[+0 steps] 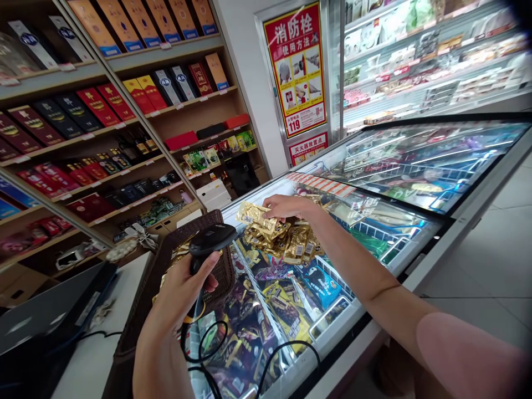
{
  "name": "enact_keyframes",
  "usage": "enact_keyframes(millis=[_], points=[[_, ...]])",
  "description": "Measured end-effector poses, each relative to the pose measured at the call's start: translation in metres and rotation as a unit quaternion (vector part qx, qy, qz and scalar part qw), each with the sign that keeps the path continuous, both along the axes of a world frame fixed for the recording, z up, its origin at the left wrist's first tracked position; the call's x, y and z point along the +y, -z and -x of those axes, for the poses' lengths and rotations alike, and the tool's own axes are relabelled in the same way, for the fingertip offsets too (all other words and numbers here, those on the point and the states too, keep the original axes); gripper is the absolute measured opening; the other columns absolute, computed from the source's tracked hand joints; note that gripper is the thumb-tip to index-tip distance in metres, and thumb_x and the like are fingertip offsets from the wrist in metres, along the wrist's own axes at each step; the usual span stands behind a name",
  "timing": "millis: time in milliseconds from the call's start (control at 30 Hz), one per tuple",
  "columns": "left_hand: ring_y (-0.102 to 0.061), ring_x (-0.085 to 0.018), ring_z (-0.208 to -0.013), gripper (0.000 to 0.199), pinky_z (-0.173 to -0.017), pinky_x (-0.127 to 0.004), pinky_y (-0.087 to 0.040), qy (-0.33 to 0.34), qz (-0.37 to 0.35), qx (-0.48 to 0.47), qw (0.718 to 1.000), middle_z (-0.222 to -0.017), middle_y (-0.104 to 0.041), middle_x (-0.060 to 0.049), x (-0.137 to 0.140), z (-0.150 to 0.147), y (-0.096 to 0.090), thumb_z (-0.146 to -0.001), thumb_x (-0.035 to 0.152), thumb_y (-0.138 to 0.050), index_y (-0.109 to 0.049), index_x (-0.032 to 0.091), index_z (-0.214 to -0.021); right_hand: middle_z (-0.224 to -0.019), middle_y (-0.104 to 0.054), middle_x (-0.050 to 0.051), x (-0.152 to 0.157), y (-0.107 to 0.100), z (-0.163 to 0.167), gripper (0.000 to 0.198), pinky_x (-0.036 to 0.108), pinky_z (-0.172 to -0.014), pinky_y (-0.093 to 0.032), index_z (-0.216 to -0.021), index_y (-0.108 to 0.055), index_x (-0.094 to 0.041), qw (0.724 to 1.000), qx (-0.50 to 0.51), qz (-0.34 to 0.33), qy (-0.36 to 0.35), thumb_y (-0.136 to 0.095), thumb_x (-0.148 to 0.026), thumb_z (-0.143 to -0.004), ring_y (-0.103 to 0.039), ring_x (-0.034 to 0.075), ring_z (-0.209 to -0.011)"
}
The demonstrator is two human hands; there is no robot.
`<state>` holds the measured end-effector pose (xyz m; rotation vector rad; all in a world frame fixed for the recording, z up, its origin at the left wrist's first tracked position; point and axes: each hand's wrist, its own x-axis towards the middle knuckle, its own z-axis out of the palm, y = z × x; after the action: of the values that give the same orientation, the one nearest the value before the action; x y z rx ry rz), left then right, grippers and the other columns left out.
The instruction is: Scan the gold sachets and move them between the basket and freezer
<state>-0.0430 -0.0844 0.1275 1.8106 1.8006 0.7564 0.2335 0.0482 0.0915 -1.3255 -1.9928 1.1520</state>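
Observation:
My left hand (193, 288) is wrapped round the handle of a black barcode scanner (211, 238), its head tilted over a brown woven basket (222, 277). A black cable runs down from the scanner across the freezer glass. With my right hand (285, 208) I pinch a shiny gold packet (255, 213) by its right end. Right below it lies a heap of similar gold packets (299, 244) on the freezer top. More gold wrapping shows in the basket, partly hidden behind my left hand and the scanner.
Through the glass of the chest freezer (282, 363) I see ice-cream packs in wire baskets. To the left are a counter (91, 360) and a dark monitor (50, 310). Shelves of boxed bottles (89, 108) stand behind, beside a red fire-hydrant sign (297, 72). A lit display fridge (432, 61) is at the back right.

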Motion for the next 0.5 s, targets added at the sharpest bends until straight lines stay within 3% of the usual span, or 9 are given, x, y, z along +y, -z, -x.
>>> enact_keyframes(millis=[133, 233, 300, 367, 500], points=[[-0.063, -0.02, -0.058, 0.055, -0.051, -0.026, -0.043, 0.003, 0.0, 0.015, 1.0, -0.061, -0.07, -0.007, 0.004, 0.003, 0.003, -0.075, 0.074, -0.056, -0.06, 0.019, -0.073, -0.09, -0.066, 0.005, 0.002, 0.0, -0.014, 0.026, 0.023, -0.061, -0.046, -0.104, -0.062, -0.019, 0.994, -0.082, -0.041, -0.055, -0.066, -0.035, -0.084, -0.062, 0.017, -0.076], [-0.063, -0.021, -0.059, 0.056, -0.049, -0.025, -0.042, -0.001, 0.015, 0.013, 1.0, -0.062, -0.07, -0.006, 0.006, 0.006, 0.004, -0.075, 0.075, -0.057, -0.062, 0.019, -0.081, -0.089, -0.069, 0.003, 0.01, 0.004, -0.025, 0.027, 0.025, -0.067, -0.047, -0.097, -0.07, -0.019, 0.965, -0.219, -0.058, -0.13, -0.075, -0.034, -0.076, -0.064, 0.019, -0.082], [-0.063, -0.02, -0.059, 0.057, -0.047, -0.024, -0.042, -0.004, 0.021, 0.001, 1.0, -0.062, -0.069, -0.006, 0.006, 0.008, 0.004, -0.074, 0.075, -0.058, -0.062, 0.019, -0.084, -0.09, -0.071, 0.005, 0.018, 0.009, -0.028, 0.031, 0.027, -0.07, -0.048, -0.096, -0.074, -0.017, 0.94, -0.309, -0.047, -0.135, -0.08, -0.03, -0.068, -0.066, 0.021, -0.083], [-0.062, -0.02, -0.058, 0.058, -0.045, -0.024, -0.04, -0.015, 0.021, -0.008, 1.0, -0.062, -0.068, -0.005, 0.005, 0.01, 0.003, -0.073, 0.075, -0.058, -0.062, 0.019, -0.085, -0.091, -0.073, 0.007, 0.025, 0.016, -0.026, 0.038, 0.03, -0.073, -0.051, -0.096, -0.075, -0.014, 0.92, -0.38, -0.034, -0.091, -0.084, -0.026, -0.061, -0.068, 0.024, -0.084], [-0.06, -0.018, -0.055, 0.059, -0.042, -0.022, -0.038, -0.043, 0.031, -0.035, 0.998, -0.059, -0.066, -0.004, 0.006, 0.016, -0.001, -0.069, 0.076, -0.062, -0.06, 0.019, -0.083, -0.098, -0.074, 0.016, 0.037, 0.032, -0.019, 0.045, 0.044, -0.081, -0.054, -0.097, -0.075, -0.013, 0.893, -0.441, -0.043, 0.077, -0.087, -0.018, -0.054, -0.069, 0.033, -0.095]])
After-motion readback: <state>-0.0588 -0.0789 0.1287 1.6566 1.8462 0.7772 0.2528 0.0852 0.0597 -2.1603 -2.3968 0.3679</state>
